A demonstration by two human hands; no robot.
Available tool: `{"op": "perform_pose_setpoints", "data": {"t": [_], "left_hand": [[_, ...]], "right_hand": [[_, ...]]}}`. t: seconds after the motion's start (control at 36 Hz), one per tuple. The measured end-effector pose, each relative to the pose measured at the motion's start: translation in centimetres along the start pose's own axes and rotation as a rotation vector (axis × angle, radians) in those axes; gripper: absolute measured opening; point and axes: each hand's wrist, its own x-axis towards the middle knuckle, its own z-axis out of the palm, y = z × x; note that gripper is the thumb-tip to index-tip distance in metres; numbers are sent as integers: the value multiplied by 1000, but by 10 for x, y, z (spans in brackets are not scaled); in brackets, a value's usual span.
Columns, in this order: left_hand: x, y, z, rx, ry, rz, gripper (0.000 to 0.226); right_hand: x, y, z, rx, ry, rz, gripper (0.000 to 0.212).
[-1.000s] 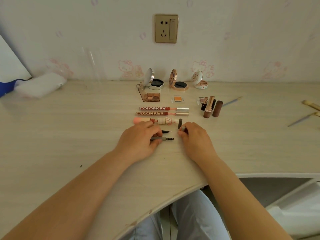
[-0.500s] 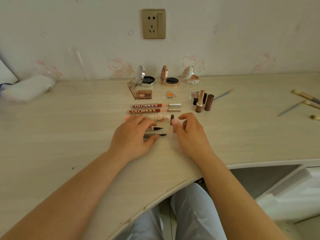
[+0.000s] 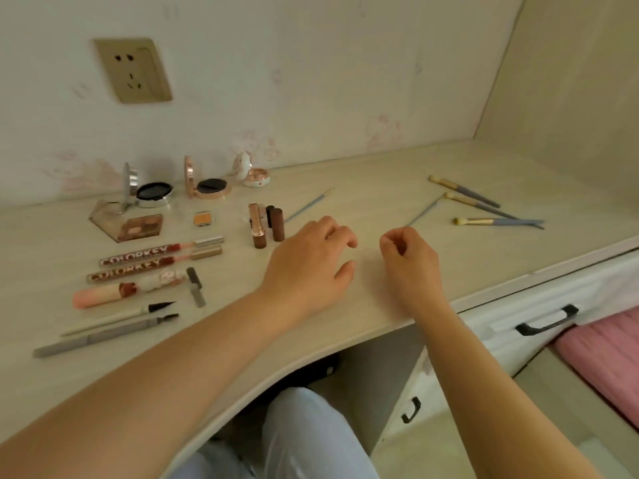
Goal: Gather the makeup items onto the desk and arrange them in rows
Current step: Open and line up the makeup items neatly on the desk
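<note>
You are looking at a pale wood-grain desk point(image 3: 380, 167) with a curved front edge. Toward its back edge, three open compacts point(image 3: 207, 184) are sitting in a line. In front of them an eyeshadow palette point(image 3: 141, 227), a small orange pan point(image 3: 204, 218) and a cluster of lipsticks point(image 3: 268, 225) are lying. Nearer the front edge, two COLORKEY tubes point(image 3: 155, 257), a pink tube point(image 3: 103, 294) and two thin liner pens point(image 3: 110, 326) are forming rows. Toward the right end, several makeup brushes point(image 3: 491, 216) are lying scattered.

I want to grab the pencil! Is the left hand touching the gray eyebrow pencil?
Apart. The head view shows the left hand over bare desk, well right of the gray eyebrow pencil.
</note>
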Motion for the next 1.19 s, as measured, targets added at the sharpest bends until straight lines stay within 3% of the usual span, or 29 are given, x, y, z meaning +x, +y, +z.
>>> {"op": "perform_pose_setpoints", "data": {"t": [0.22,0.42,0.58,0.78,0.94,1.19], "left_hand": [[68,34,83,-50,-137,-94,30],[108,15,106,97,-46,-254,35],[125,-3,113,161,-109,-443,45],[137,-17,112,149,-237,-713,48],[136,-12,111,218,-186,-602,44],[147,15,121,136,-203,-367,49]], "right_hand": [[59,49,-64,-338,47,1,19],[100,76,-89,-807,133,20,44],[124,86,-91,-942,22,88,45],[136,90,-91,-912,-46,74,42],[143,88,-88,-942,-73,4,40],[157,85,-81,-1043,-16,-106,38]]}}
